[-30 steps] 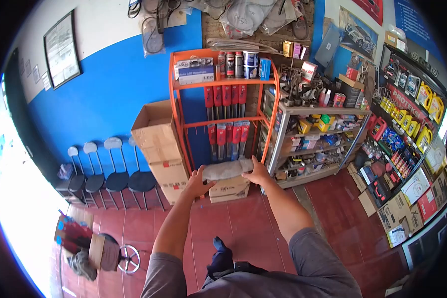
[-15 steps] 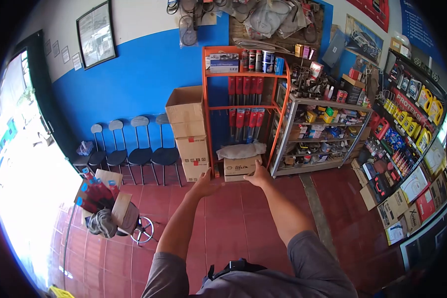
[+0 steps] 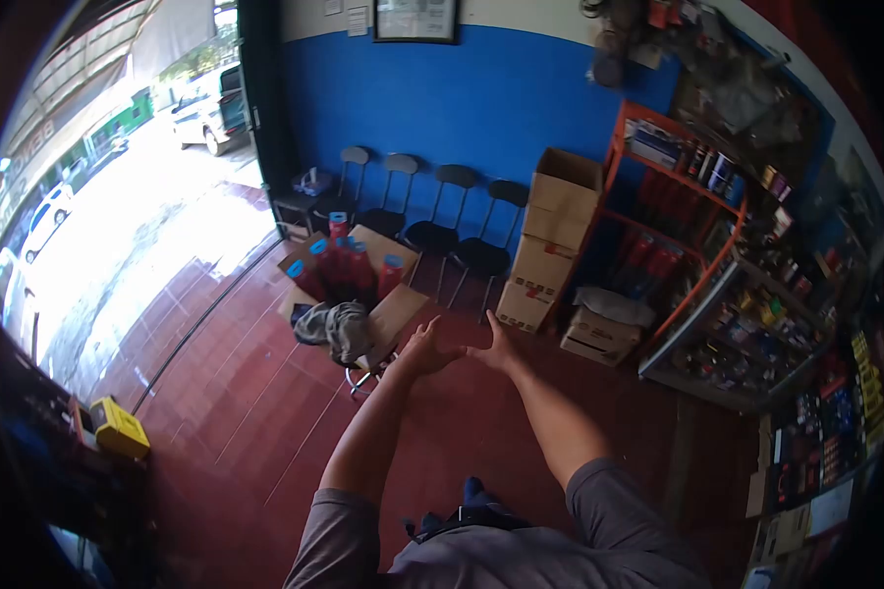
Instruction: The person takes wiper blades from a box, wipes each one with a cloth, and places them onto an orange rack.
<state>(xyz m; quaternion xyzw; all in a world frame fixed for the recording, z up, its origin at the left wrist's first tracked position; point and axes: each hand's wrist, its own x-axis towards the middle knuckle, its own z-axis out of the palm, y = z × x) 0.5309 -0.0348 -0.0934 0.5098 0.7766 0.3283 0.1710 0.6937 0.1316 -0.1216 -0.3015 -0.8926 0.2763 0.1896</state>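
Note:
Both arms stretch forward over the red tiled floor (image 3: 462, 412). My left hand (image 3: 425, 351) is empty, its fingers apart and pointing ahead, beside the flap of an open cardboard box (image 3: 395, 312) in this view. My right hand (image 3: 498, 351) is empty too, fingers spread, its thumb reaching toward the left thumb. The box sits on a wheeled stool (image 3: 360, 378) and holds several red packages with blue tops (image 3: 336, 265). A crumpled grey cloth (image 3: 339, 332) hangs over its near side.
Black chairs (image 3: 442, 236) line the blue wall. Stacked cartons (image 3: 540, 265) stand beside an orange rack (image 3: 614, 157), with a lower carton (image 3: 599, 334) at its foot. A metal shelf (image 3: 737, 334) is on the right. A yellow case (image 3: 120, 429) lies left, near the bright doorway.
The view has swung left, bringing the stool and box nearer the middle and the rack to the right. My hands have come closer together, still empty.

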